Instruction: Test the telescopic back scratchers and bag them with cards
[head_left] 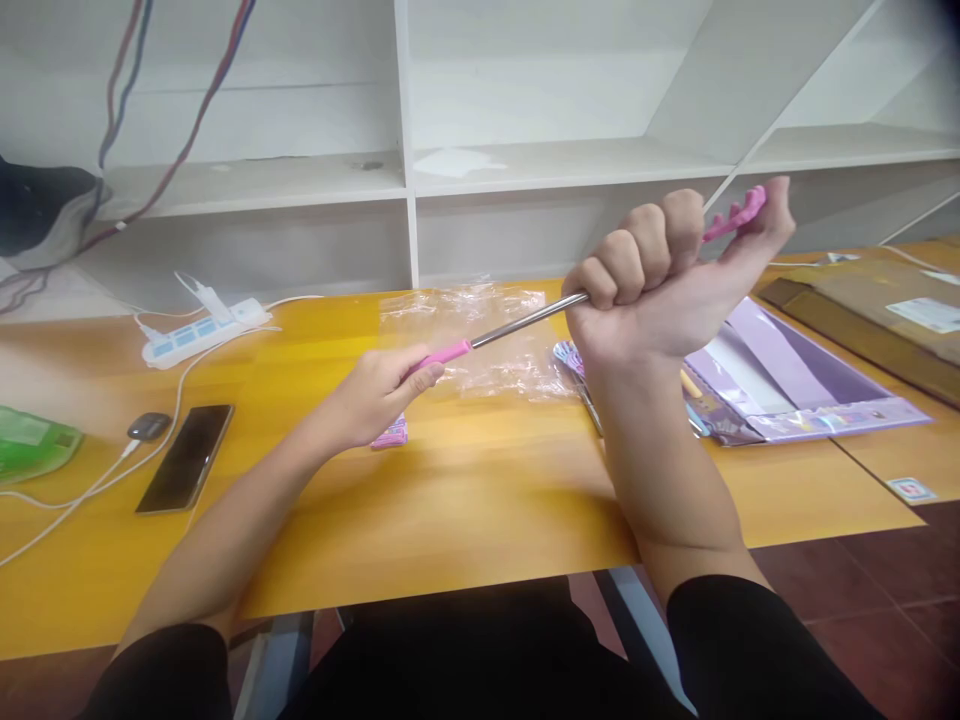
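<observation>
A thin metal rod (529,320) with a pink handle and a pink claw-like head is held up slantwise above the table. My left hand (386,392) is closed around the pink handle at its lower end. Higher up at the right, my right hand (652,265) has its fingers wrapped round the rod, with the thumb stretched along the pink head (739,213). Behind the rod lies a clear crinkled plastic wrapper (491,335) on the yellow table (450,520). A small pink and purple item (390,432) is partly hidden beneath my left hand.
At the left are a white power strip (206,333), a black phone (185,458), cables and a green packet (34,443). Purple folders (810,385) and a cardboard box (870,310) lie at the right. White shelves (410,130) stand behind.
</observation>
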